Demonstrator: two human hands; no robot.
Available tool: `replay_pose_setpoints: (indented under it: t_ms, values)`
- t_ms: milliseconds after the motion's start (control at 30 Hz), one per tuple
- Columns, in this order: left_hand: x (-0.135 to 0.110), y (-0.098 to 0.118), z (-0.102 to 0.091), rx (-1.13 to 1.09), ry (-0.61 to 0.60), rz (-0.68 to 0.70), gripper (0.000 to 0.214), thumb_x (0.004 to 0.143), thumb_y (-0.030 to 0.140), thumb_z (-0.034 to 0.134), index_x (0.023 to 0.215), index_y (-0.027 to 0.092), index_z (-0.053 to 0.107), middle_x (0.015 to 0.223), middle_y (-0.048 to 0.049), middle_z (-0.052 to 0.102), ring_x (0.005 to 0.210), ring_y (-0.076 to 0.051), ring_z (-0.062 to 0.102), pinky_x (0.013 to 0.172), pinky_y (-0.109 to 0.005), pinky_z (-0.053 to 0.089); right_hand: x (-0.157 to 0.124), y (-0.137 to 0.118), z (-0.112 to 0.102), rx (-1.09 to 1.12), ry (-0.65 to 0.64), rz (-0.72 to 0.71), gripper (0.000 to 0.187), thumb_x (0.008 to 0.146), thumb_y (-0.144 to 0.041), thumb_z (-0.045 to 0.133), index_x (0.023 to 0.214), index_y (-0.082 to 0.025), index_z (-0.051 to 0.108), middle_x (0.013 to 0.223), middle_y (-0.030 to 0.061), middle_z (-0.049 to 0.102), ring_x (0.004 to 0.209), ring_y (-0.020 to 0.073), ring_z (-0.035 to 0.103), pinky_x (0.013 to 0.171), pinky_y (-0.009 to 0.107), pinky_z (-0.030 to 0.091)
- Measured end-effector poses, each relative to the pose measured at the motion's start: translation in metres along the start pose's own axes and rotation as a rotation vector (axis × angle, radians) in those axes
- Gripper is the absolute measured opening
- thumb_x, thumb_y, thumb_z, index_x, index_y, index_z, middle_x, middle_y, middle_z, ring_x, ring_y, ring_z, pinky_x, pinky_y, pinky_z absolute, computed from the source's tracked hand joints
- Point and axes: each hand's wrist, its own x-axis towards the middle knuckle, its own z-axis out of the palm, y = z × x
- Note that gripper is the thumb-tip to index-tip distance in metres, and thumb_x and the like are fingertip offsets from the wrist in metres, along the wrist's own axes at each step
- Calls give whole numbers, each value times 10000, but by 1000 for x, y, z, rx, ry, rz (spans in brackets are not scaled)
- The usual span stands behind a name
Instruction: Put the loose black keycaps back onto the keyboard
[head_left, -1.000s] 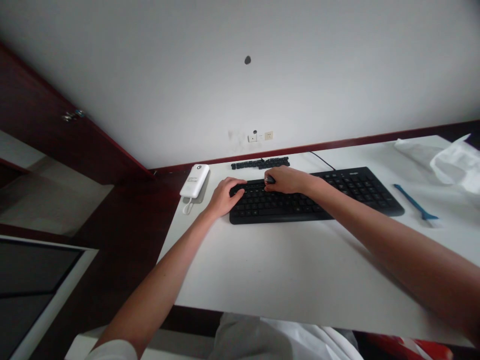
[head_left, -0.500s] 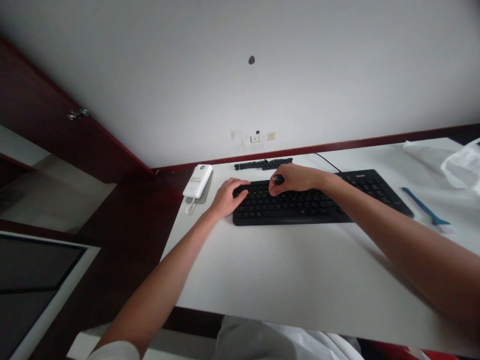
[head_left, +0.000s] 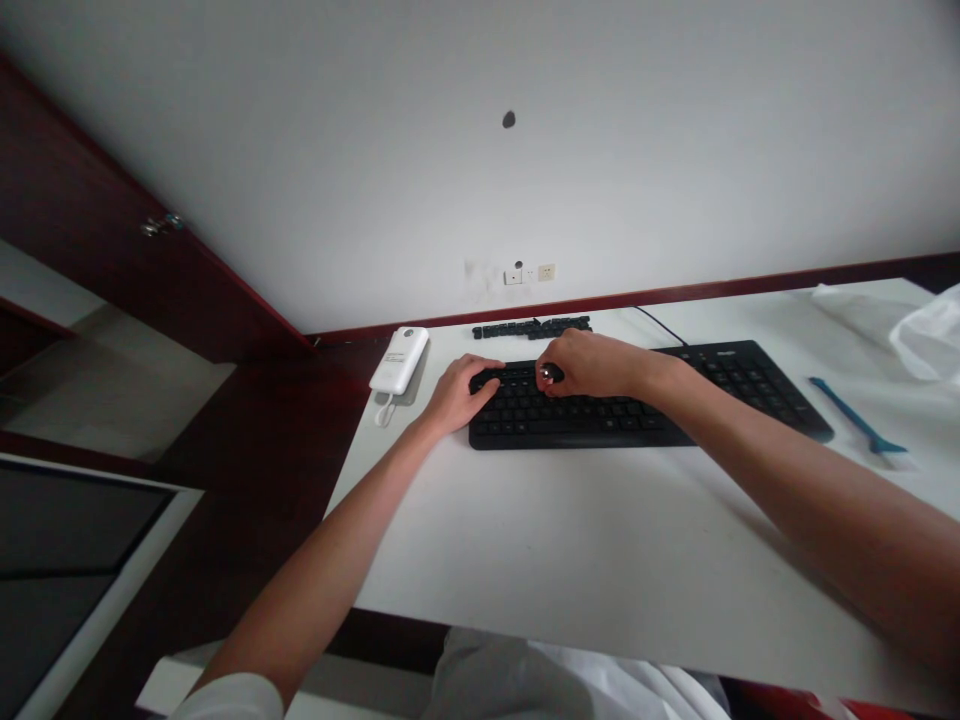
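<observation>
A black keyboard [head_left: 577, 428] lies on the white table. My left hand [head_left: 459, 393] holds its left end, the index finger stretched along the back edge and the thumb over the keys. Above the upper-left keys, my right hand [head_left: 581, 362] is closed around a small dark tool [head_left: 553, 372] with a shiny end. Most of that tool is hidden by the fingers, so its kind cannot be made out. Behind the keyboard lie rows of loose black keycaps [head_left: 502, 330], apart from both hands.
A white power bank [head_left: 401, 360] with a short cable lies at the table's left edge. To the right are a blue brush [head_left: 855, 415] and a white plastic bag [head_left: 934, 335]. The keyboard's cord [head_left: 660, 325] runs back towards the wall.
My right hand has turned slightly, and the tool's shiny end now shows lower, facing me more. My left hand keeps its place on the keyboard. The whole view has shifted a little.
</observation>
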Motion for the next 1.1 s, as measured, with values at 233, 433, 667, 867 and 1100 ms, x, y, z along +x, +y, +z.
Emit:
replay_pose_setpoints:
  t_ms: [233,433,667,867,1100]
  values:
    - [0,1,-1,-1,-10,-4,253,984,301,596,1212,276,700,1148,-61,678,1099,-231,639,1016,-435,516,7,18,1,127,-20,-13,145,841,-219,701,913,-257,820,871,10,797,837,210,724,770,295,504]
    - [0,3,-2,-2,-9,-3,253,985,307,592,1213,278,698,1152,-65,680,1106,-239,640,1019,-449,519,5,16,0,124,-30,-29,149,858,-237,696,929,-263,824,890,12,797,854,218,722,785,311,498]
    - [0,1,0,2,-7,4,249,982,295,596,1207,270,699,1151,-63,682,1110,-231,639,1029,-434,514,4,13,0,139,-47,-29,156,863,-250,685,938,-260,822,885,10,795,846,213,714,798,306,491]
    - [0,1,-1,-1,-5,-3,251,981,291,595,1208,271,701,1151,-60,683,1102,-231,639,1022,-433,516,2,7,0,51,-32,-7,154,861,-242,669,901,-247,817,830,30,771,757,203,682,715,301,456]
    - [0,1,0,-13,-6,-4,250,978,289,596,1204,274,702,1159,-59,685,1108,-238,638,1031,-445,513,-3,-3,-1,-30,-6,6,149,862,-253,646,869,-235,794,818,53,745,725,211,657,661,306,421]
